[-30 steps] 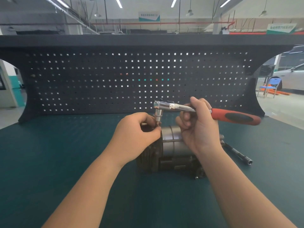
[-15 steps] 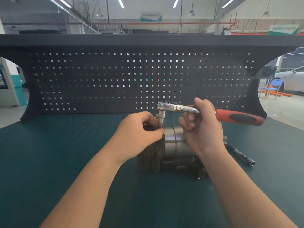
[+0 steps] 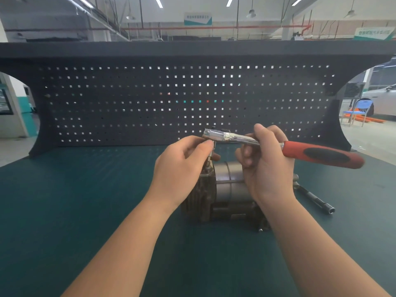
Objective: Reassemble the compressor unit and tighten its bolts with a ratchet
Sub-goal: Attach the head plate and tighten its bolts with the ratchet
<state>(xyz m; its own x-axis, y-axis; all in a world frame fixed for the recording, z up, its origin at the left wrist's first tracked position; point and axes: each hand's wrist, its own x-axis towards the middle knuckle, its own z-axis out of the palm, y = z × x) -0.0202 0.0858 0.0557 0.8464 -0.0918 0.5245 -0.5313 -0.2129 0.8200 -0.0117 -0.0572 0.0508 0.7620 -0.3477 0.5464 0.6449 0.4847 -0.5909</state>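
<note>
The grey metal compressor unit (image 3: 227, 189) lies on its side on the green bench mat, partly hidden behind both hands. My right hand (image 3: 266, 166) grips the chrome shaft of the ratchet (image 3: 233, 138), whose red and black handle (image 3: 321, 154) points right. The ratchet head hovers above the unit's left end. My left hand (image 3: 182, 168) pinches the socket under the ratchet head, over a bolt (image 3: 207, 163) on top of the unit. The socket itself is mostly covered by my fingers.
A dark extension bar (image 3: 315, 199) lies on the mat right of the compressor. A black pegboard (image 3: 171, 99) stands along the back of the bench. The green mat (image 3: 75, 200) spreads to the left and front.
The ratchet head has risen a little above the compressor. My left hand's fingers have moved up under the head, onto the socket.
</note>
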